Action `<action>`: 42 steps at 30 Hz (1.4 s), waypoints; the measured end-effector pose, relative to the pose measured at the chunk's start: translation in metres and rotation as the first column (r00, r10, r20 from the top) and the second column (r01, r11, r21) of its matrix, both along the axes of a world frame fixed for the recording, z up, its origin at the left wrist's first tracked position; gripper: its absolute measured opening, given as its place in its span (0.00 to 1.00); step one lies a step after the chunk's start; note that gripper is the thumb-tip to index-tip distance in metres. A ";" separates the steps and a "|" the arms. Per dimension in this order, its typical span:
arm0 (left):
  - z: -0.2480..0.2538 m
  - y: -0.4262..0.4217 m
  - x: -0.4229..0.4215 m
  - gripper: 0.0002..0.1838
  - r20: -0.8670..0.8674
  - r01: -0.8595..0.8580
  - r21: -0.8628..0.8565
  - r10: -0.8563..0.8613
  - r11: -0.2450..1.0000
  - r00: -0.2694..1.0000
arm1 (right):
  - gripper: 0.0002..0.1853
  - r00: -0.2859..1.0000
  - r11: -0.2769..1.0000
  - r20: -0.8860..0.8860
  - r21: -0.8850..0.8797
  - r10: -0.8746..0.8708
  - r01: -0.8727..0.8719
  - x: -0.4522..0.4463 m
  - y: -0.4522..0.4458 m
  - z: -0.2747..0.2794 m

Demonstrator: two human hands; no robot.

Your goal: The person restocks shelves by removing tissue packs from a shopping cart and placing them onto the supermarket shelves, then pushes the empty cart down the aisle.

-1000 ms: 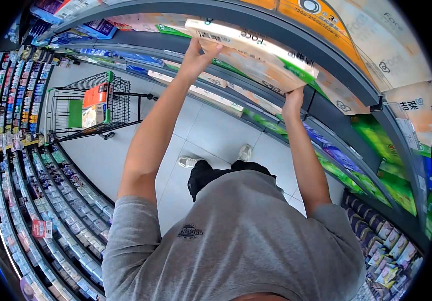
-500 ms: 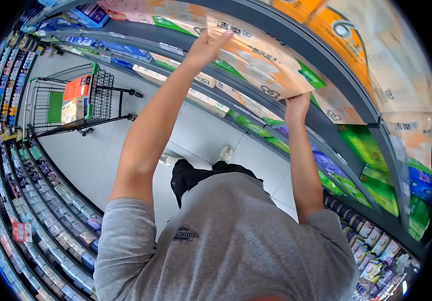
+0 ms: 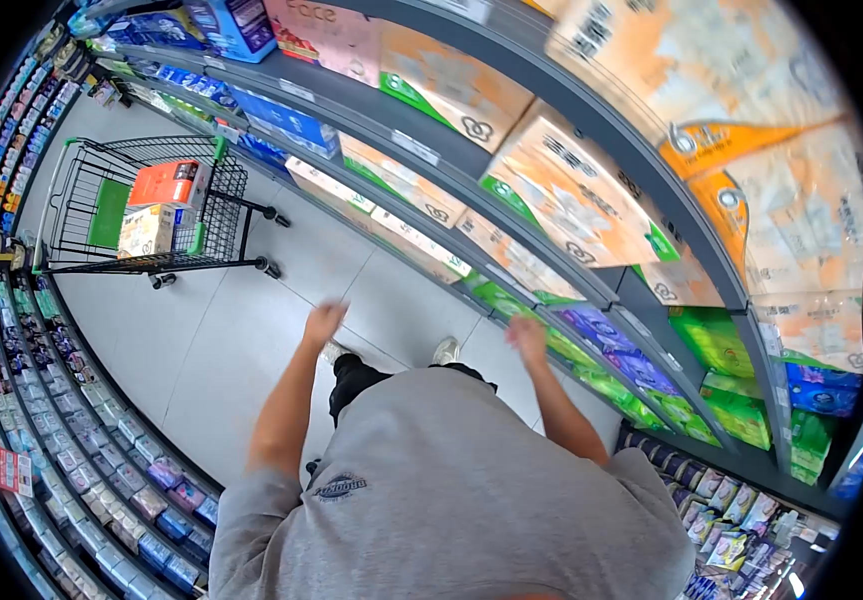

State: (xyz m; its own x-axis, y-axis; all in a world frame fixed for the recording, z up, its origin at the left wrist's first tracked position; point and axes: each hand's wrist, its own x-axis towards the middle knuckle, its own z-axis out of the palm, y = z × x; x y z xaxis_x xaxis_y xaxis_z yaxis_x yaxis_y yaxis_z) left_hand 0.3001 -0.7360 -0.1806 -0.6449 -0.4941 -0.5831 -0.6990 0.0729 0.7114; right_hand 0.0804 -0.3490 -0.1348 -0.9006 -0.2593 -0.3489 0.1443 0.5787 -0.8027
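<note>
The orange and white tissue pack (image 3: 581,190) now rests on the upper shelf, its front jutting a little past the packs beside it. Neither of my hands touches it. Over the floor, left of centre, is my left hand (image 3: 325,323), blurred, with nothing visible in it. My right hand (image 3: 526,338) is lower than the pack, in front of the lower shelves, also blurred. How far the fingers of each hand are bent is hard to make out.
A shopping cart (image 3: 141,205) at the left holds a red-orange pack (image 3: 166,186) and a pale box (image 3: 146,232). Shelves of small goods (image 3: 101,470) curve along the left. Grey shelving (image 3: 421,150) with tissue packs runs along the right.
Both hands have let go of the tissue pack and dropped down and back toward my body. The pack, earlier held tilted at the shelf edge, now sits on the shelf.
</note>
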 end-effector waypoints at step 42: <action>-0.015 -0.279 0.450 0.14 0.340 -0.868 0.004 0.816 0.496 0.468 | 0.09 0.766 0.760 -0.011 -0.118 0.642 -0.639 0.142 -0.757 -0.075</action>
State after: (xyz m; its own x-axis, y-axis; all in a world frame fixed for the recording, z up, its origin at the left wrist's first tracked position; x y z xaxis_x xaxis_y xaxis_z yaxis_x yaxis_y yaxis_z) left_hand 0.7503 -1.0147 -0.1956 0.2240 -0.5981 -0.7695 -0.5083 -0.7453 0.4314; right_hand 0.2223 -1.1059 -0.2099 -0.5006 -0.8097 -0.3062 -0.2045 0.4543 -0.8670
